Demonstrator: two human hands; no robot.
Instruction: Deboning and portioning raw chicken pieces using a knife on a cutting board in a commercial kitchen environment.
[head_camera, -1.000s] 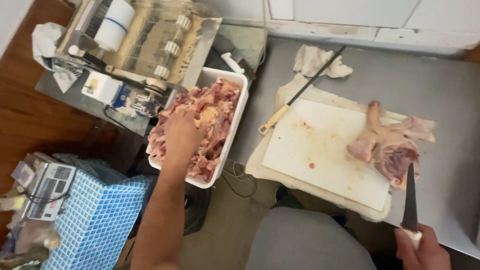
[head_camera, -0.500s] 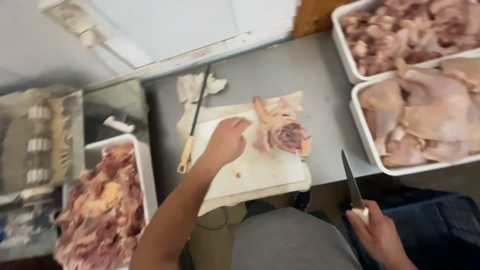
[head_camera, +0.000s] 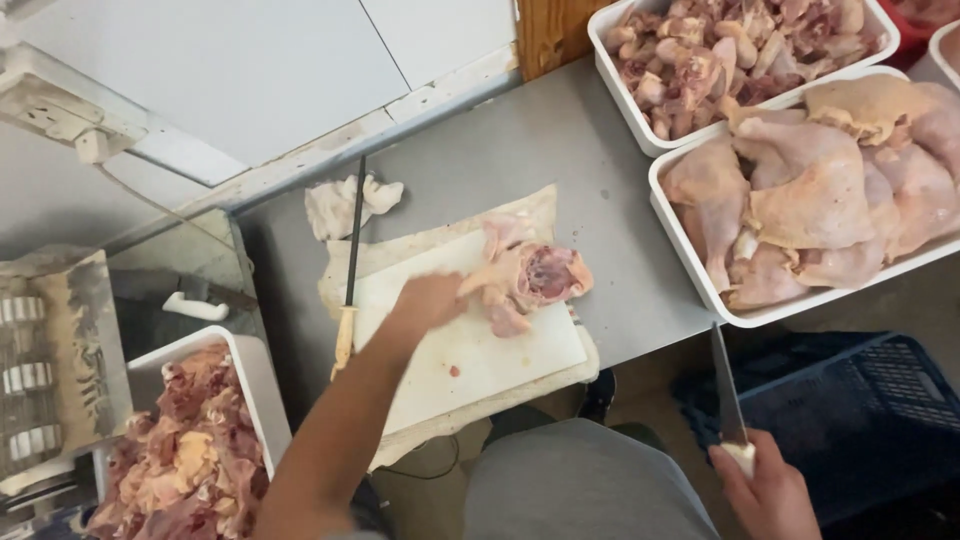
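Note:
My left hand (head_camera: 428, 300) reaches over the white cutting board (head_camera: 470, 350) and touches the raw chicken carcass piece (head_camera: 530, 277) lying at the board's far right; whether it grips it is blurred. My right hand (head_camera: 765, 490) stays low at the bottom right, shut on a knife (head_camera: 726, 392) with a pale handle, its blade pointing away from me toward the tray of whole chicken pieces (head_camera: 800, 210).
A sharpening steel (head_camera: 350, 260) lies left of the board beside a crumpled cloth (head_camera: 345, 203). A white tray of cut meat (head_camera: 195, 450) sits at lower left, another (head_camera: 720, 50) at top right. A blue crate (head_camera: 850, 410) stands under the table's edge.
The view swung from the left tray toward the board. My left hand left the cut meat, crossed the board and reached the chicken piece. My right hand kept the knife.

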